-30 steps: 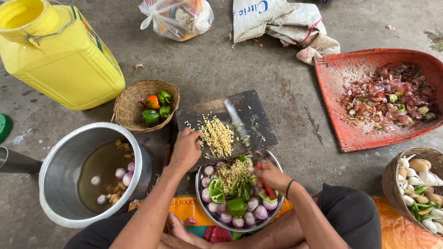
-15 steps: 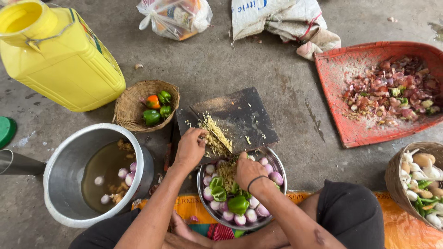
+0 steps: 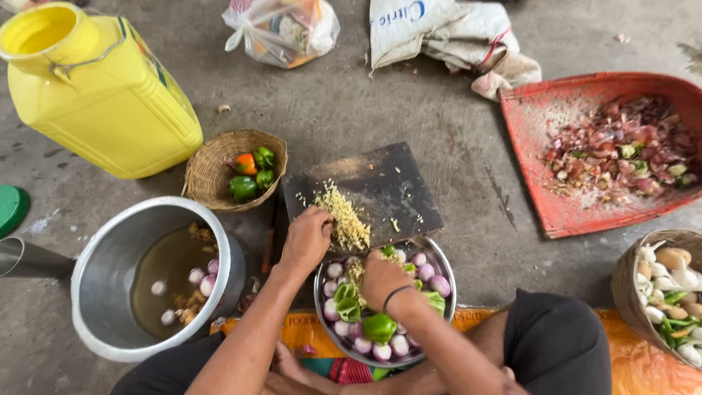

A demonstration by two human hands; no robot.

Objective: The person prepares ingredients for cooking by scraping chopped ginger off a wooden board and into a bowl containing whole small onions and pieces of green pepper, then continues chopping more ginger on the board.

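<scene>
A dark cutting board (image 3: 380,183) lies on the concrete floor with a pile of pale minced bits (image 3: 344,219) at its near edge. My left hand (image 3: 307,238) rests on that edge, its curled fingers against the pile. My right hand (image 3: 382,279) hovers knuckles-up over a metal bowl (image 3: 447,292) of small purple onions and green pepper pieces (image 3: 380,328), right below the board. Some minced bits lie in the bowl. Whatever the right hand's fingers hold is hidden.
A steel pot (image 3: 95,292) with liquid and onions stands at left. Behind it are a yellow jerrycan (image 3: 95,95) and a small wicker basket of peppers (image 3: 208,172). A red tray of peelings (image 3: 556,197) and a basket of vegetables (image 3: 629,292) are at right. Bags lie at the back.
The minced pile slid from the middle of the board to its near edge, partly into the bowl. The knife blade seen on the board earlier is out of sight. Both hands shifted slightly.
</scene>
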